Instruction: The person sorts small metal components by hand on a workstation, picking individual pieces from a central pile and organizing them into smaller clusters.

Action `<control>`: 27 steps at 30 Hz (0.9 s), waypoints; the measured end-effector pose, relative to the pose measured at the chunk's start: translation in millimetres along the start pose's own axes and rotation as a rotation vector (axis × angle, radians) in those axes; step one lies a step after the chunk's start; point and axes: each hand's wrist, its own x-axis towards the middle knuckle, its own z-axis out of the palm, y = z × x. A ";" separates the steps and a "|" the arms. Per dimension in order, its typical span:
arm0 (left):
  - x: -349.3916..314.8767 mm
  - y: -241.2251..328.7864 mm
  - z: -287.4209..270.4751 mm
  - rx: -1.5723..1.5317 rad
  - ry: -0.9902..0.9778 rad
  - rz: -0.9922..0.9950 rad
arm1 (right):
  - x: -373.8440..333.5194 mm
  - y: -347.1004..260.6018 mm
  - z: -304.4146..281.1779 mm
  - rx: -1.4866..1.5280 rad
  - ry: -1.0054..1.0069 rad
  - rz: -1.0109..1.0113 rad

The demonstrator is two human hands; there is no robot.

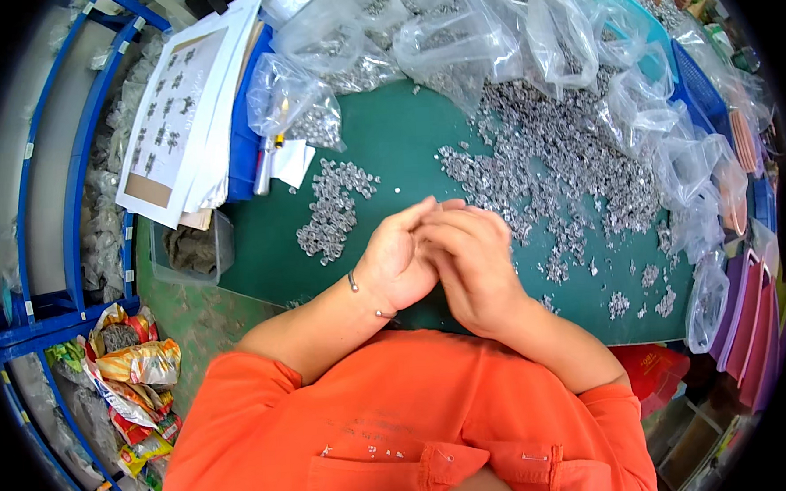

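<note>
My left hand (400, 252) and my right hand (474, 264) meet in front of my chest, over the near part of the green tabletop (388, 132). The right fingers curl together across the left palm and fingertips, so both hands form a closed cup. Anything between them is hidden. Small silvery metal parts (328, 215) lie in a loose patch to the left of my hands. Beyond and to the right spreads a much larger heap of similar small grey parts (574, 163). A tiny pale piece (397, 191) sits by itself just past my left hand.
Clear plastic bags (446, 50) of parts line the far edge, beside a teal basket (628, 7). At left are printed sheets (185, 105), a screwdriver (278, 143), a clear tub with a cloth (191, 245) and blue shelving (74, 172). Purple and pink folders (747, 318) stand right.
</note>
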 end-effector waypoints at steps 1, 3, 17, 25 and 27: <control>1.0 4.3 -0.2 0.060 0.078 0.057 | 1.9 -4.7 -11.7 0.009 0.040 0.025; 5.2 36.2 5.3 0.084 -0.091 0.151 | -7.0 -3.6 -29.9 0.032 0.133 0.128; 112.3 186.0 137.7 0.488 0.288 0.406 | -82.4 -5.0 -70.0 0.204 0.461 0.496; 193.1 370.9 69.6 0.701 0.374 0.615 | -94.5 -9.3 -81.2 0.221 0.512 0.580; 193.3 269.7 123.1 0.818 0.475 0.632 | -107.2 -13.2 -84.2 0.144 0.582 0.642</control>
